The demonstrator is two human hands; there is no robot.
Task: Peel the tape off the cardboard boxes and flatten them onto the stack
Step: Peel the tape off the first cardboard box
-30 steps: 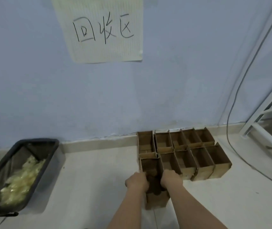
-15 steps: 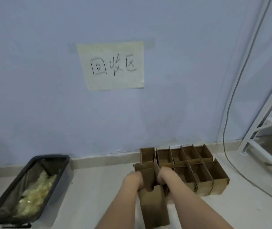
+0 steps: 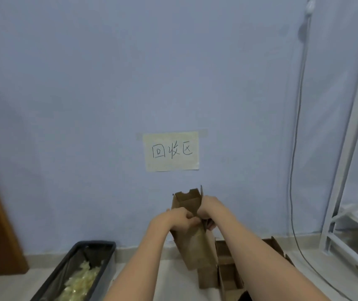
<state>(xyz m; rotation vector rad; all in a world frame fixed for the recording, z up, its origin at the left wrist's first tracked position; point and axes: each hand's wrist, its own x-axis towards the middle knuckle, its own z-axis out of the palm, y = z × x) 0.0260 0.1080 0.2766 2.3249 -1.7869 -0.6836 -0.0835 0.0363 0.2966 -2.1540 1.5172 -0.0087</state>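
The cardboard box (image 3: 192, 231) looks light and fairly stiff, a thin brown corrugated sleeve that should fold along its creases under little force but could tear or crumple if squeezed mid-panel; my guess is the sound place to take it is at the corners and flap edges, near where the tape would run. It is a tall, narrow, plain brown carton, open at the top with short notched flaps (image 3: 190, 195) standing up, held upright and slightly tilted in the air at about six o'clock in the view, in front of the pale blue wall below the paper sign (image 3: 171, 151). The left hand (image 3: 179, 218) has its fingers curled, pinching at the front face of the box near its upper part; whether tape is between them I cannot tell. The right hand (image 3: 206, 210) wraps the right edge, fingers curled round to the far side. More open boxes (image 3: 228, 266) sit on the floor at five o'clock, behind the forearms. A dark bin (image 3: 82, 253) holding pale crumpled scraps, possibly peeled tape, lies at seven o'clock.
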